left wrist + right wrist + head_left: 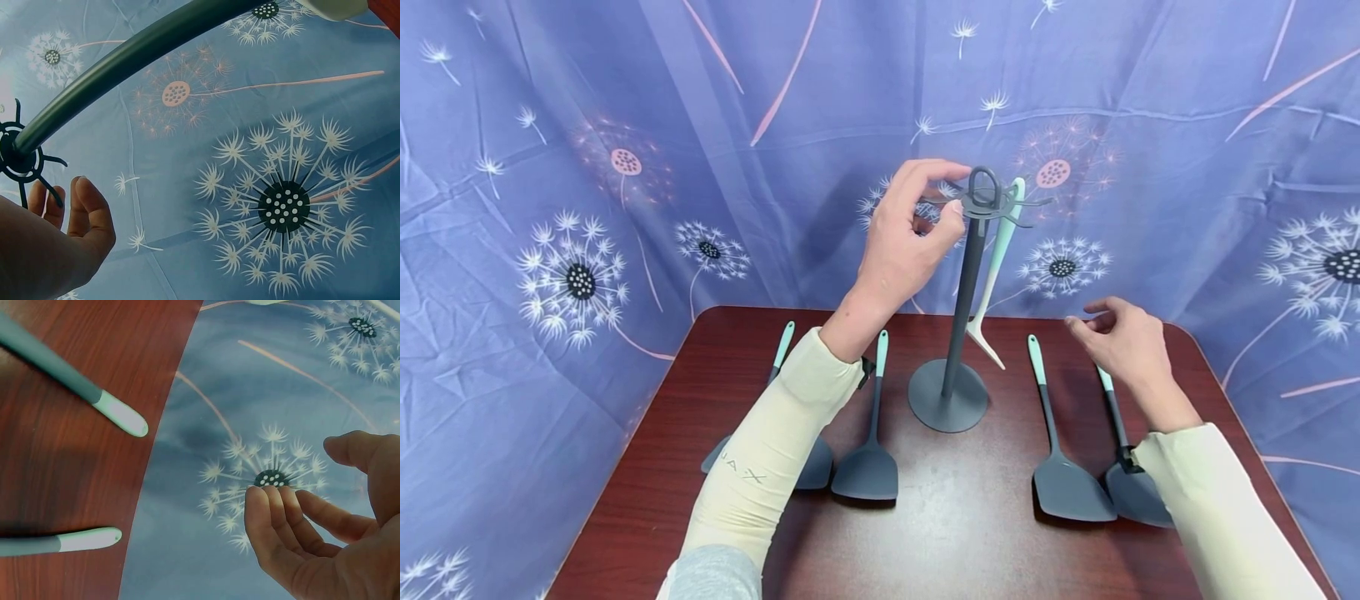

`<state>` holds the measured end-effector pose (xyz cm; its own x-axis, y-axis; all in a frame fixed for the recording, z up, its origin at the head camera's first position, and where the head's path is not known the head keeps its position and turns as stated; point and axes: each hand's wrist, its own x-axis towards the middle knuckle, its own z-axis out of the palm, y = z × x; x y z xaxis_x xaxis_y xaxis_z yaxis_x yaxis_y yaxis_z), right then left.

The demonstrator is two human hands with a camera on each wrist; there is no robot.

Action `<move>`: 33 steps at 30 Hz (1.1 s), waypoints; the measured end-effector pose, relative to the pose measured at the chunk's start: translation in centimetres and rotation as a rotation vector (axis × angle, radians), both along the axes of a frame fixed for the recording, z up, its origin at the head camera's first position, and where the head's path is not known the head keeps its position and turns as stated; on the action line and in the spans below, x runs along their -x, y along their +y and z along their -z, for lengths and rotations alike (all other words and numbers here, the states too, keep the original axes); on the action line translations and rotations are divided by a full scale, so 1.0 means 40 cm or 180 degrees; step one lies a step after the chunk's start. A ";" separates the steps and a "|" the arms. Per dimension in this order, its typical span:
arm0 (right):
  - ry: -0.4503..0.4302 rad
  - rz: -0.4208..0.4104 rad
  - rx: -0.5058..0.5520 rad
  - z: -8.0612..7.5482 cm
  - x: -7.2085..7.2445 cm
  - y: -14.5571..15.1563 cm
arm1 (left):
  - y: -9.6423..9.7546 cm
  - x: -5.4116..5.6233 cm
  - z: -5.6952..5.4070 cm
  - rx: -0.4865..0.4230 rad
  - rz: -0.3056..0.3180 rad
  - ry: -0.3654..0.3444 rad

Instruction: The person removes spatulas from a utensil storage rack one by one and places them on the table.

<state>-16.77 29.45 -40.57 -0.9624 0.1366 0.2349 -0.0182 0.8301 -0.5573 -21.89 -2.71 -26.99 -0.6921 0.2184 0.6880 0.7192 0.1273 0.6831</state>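
Observation:
A dark grey utensil stand (966,308) with a round base, a ring on top and several hooks stands upright on the table. My left hand (902,225) is at its top, fingertips beside the ring and hooks, thumb and index finger apart. From a hook on the far right side hangs a turner (992,275) with a mint handle and a pale, angled head. My right hand (1123,337) hovers with relaxed fingers above the handle of a grey spatula (1138,492) and holds nothing. Another grey spatula (1071,487) lies just left of it.
Left of the stand, a grey spatula (867,471) with a mint handle lies on the reddish-brown table (947,533). More spatulas, including one with a mint handle (785,342), are partly hidden by my left sleeve. A blue dandelion-print cloth (820,83) hangs behind the table.

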 end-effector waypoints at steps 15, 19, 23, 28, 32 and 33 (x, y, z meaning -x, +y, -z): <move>0.0001 -0.0075 0.0039 -0.027 -0.005 -0.033 | 0.001 -0.001 0.001 -0.0037 0.0038 -0.0001; -0.0013 -0.0081 0.0045 -0.027 -0.007 -0.037 | 0.002 -0.002 0.000 -0.0055 0.0059 0.0007; -0.0008 -0.0083 0.0051 -0.026 -0.008 -0.039 | 0.003 -0.002 0.000 -0.0076 0.0065 0.0013; 0.0001 -0.0088 0.0048 -0.023 -0.005 -0.039 | 0.003 -0.002 0.000 -0.0097 0.0071 0.0026; -0.0010 -0.0095 0.0043 -0.018 -0.005 -0.037 | 0.003 -0.004 0.001 -0.0104 0.0086 0.0022; -0.0014 -0.0095 0.0040 -0.017 -0.006 -0.037 | 0.003 -0.004 0.001 -0.0106 0.0091 0.0021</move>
